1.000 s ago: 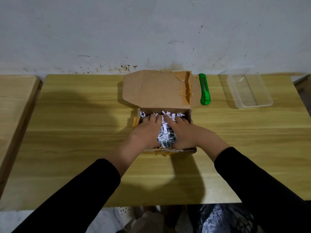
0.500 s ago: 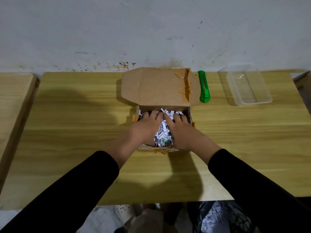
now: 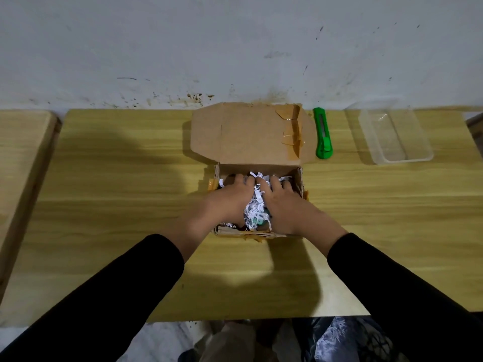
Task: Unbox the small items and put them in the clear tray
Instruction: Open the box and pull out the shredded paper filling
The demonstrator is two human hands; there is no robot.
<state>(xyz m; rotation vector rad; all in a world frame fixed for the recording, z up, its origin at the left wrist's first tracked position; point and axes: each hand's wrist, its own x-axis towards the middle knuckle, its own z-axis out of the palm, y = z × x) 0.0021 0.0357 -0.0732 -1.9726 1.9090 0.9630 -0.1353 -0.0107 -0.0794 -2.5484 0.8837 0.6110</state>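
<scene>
Cardboard box (image 3: 261, 142) — both hands (image 3: 230, 202) (fingers spread flat) pressed into shredded paper (image 3: 254, 209).

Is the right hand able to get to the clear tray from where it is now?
Probably yes. The right hand is in the cardboard box amid the shredded paper; the clear tray sits on its side, with bare table between. The green cutter lies off that path.
</scene>
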